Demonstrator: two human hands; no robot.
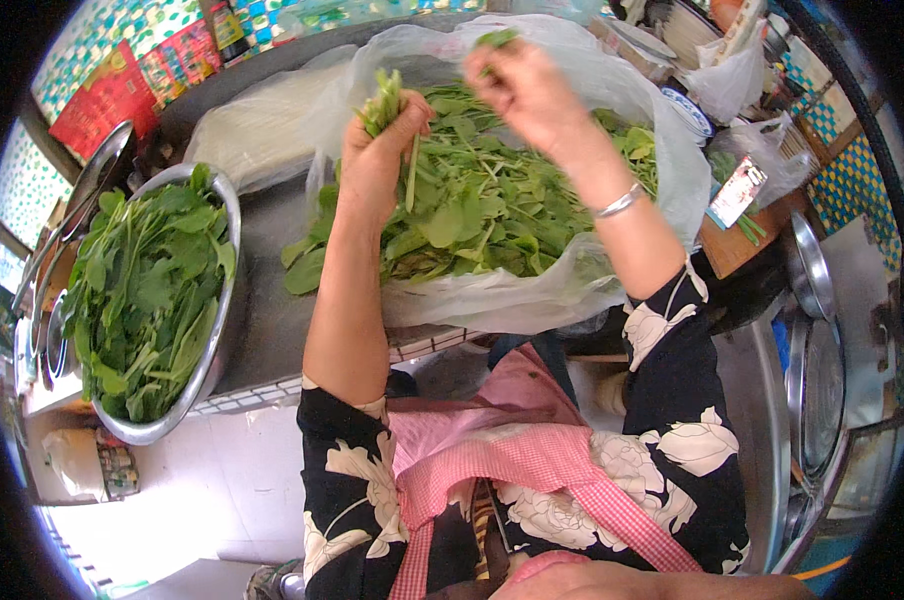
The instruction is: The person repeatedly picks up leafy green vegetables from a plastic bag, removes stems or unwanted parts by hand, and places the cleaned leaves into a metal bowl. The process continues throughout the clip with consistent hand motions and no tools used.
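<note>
A bunch of green leafy vegetable stems (381, 103) is gripped in my left hand (381, 150), cut ends up, over the near left part of the open plastic bag. My right hand (523, 94), slightly blurred, is raised to the right of it and pinches a green leaf (497, 37). Beneath both hands, loose leafy greens (489, 210) fill the clear plastic bag (497, 300), and some leaves spill over its left side. To the left, a metal basin (232, 217) is heaped with more leafy greens (148, 285).
A bag of pale contents (261, 124) lies behind at the left, near a dark bottle (229, 34). At the right are a cutting board (737, 244) with a phone-like object (737, 191), a patterned bowl (684, 114), plastic bags (767, 150) and metal pans (810, 266).
</note>
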